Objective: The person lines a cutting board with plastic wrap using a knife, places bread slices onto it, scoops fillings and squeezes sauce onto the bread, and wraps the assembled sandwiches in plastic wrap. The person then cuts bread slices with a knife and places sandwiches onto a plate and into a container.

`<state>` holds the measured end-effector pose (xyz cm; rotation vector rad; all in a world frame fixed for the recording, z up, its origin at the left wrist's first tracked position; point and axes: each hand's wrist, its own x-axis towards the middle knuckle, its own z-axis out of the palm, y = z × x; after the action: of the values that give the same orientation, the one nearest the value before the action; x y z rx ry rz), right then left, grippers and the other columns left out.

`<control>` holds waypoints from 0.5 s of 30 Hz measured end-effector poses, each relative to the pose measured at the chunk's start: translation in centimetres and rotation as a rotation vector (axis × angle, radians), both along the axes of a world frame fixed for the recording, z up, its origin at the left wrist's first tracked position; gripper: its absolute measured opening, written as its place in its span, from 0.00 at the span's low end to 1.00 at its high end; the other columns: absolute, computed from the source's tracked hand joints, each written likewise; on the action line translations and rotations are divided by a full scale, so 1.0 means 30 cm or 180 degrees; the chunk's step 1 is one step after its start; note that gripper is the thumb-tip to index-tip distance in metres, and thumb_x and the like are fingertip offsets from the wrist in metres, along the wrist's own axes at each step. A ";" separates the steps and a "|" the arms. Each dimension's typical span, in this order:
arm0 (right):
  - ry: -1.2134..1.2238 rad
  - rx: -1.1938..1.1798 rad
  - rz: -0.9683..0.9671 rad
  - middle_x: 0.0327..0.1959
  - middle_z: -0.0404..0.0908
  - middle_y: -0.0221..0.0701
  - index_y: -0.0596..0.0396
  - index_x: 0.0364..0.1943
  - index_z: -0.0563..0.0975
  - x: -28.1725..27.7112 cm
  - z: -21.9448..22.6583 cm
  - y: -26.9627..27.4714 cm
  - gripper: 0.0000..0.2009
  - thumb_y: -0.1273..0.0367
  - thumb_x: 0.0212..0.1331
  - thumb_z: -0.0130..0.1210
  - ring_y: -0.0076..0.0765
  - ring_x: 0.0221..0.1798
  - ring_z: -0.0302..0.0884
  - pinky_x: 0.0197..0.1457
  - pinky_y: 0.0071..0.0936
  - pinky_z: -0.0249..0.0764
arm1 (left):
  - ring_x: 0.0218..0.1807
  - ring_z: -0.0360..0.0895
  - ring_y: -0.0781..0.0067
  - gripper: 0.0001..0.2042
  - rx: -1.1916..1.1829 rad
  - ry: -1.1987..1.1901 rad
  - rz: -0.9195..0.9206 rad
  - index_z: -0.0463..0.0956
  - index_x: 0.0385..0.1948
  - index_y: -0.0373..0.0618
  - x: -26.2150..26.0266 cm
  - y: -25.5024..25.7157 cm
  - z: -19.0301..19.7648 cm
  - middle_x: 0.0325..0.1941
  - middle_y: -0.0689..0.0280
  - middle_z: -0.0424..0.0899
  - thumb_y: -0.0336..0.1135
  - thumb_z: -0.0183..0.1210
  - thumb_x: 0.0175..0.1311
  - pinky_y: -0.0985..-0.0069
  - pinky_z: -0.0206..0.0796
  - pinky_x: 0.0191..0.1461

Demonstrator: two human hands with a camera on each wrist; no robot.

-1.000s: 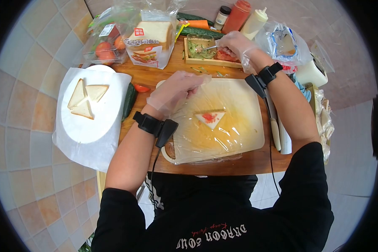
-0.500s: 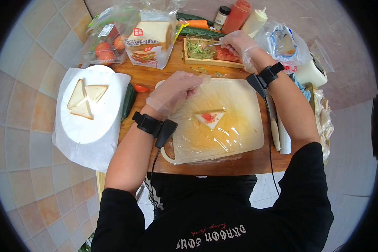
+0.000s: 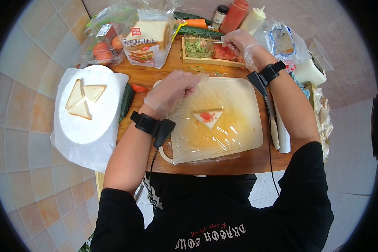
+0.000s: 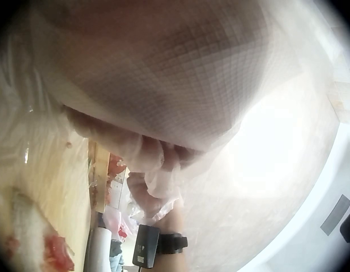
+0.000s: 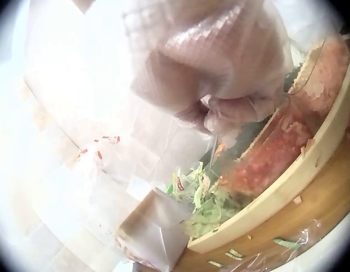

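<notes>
In a clear plastic glove, my right hand (image 3: 239, 42) pinches a thin metal utensil (image 5: 213, 150) over a wooden tray (image 3: 214, 62). The utensil points toward shredded cucumber (image 3: 198, 48); its working end is hard to make out. Chopped red filling (image 3: 224, 52) lies in the compartment beneath the hand. My gloved left hand (image 3: 174, 90) hovers at the upper left of a film-covered cutting board (image 3: 239, 138), its fingers loosely curled and nothing visible in them. On the board lies a bread triangle (image 3: 214, 122) topped with red pieces (image 3: 207, 116).
Left of the board, a white plate (image 3: 86, 132) on paper bears three bread triangles (image 3: 80, 110), beside a cucumber (image 3: 127, 102) and tomato slice (image 3: 139, 88). Behind are bagged bread (image 3: 149, 42), tomatoes (image 3: 101, 51) and sauce bottles (image 3: 235, 17). A knife (image 3: 274, 130) lies on the right.
My right hand has drawn the utensil slightly right and up, away from the shredded cucumber. The left hand keeps its place at the board, and the bread triangle has not moved.
</notes>
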<state>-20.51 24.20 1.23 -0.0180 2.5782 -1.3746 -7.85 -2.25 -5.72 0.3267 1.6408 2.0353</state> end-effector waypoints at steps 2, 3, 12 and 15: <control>-0.0092 -0.0110 -0.0088 0.19 0.74 0.27 0.63 0.26 0.81 -0.004 -0.008 0.001 0.11 0.69 0.62 0.57 0.23 0.21 0.66 0.23 0.25 0.62 | 0.25 0.64 0.82 0.20 0.0104 -0.0002 0.0062 0.73 0.17 0.52 0.001 0.001 -0.006 0.20 0.76 0.68 0.47 0.63 0.71 0.79 0.53 0.33; -0.0159 -0.0311 -0.0186 0.19 0.73 0.26 0.62 0.26 0.80 -0.017 -0.020 0.007 0.11 0.69 0.62 0.57 0.22 0.20 0.65 0.23 0.24 0.61 | 0.25 0.64 0.82 0.20 0.0102 0.0000 0.0061 0.73 0.17 0.52 0.001 -0.001 -0.005 0.20 0.76 0.68 0.47 0.63 0.71 0.79 0.53 0.33; -0.0261 -0.0952 -0.0515 0.18 0.69 0.18 0.52 0.28 0.81 0.029 0.035 0.048 0.08 0.66 0.64 0.60 0.15 0.20 0.60 0.23 0.18 0.56 | 0.29 0.64 0.82 0.06 -0.0149 0.1986 0.0647 0.78 0.34 0.48 0.006 -0.020 -0.049 0.26 0.76 0.69 0.36 0.62 0.72 0.79 0.55 0.35; -0.0184 -0.0854 -0.0375 0.21 0.66 0.16 0.51 0.27 0.77 0.175 0.110 0.033 0.11 0.66 0.68 0.59 0.14 0.23 0.58 0.26 0.19 0.53 | 0.25 0.61 0.82 0.19 0.0297 0.0584 0.1178 0.69 0.18 0.48 -0.005 -0.008 -0.019 0.20 0.75 0.66 0.40 0.58 0.74 0.79 0.51 0.31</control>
<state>-15.26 25.20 4.54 0.1305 2.3635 -1.7275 -8.01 -2.50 -6.30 0.2633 1.8289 2.4226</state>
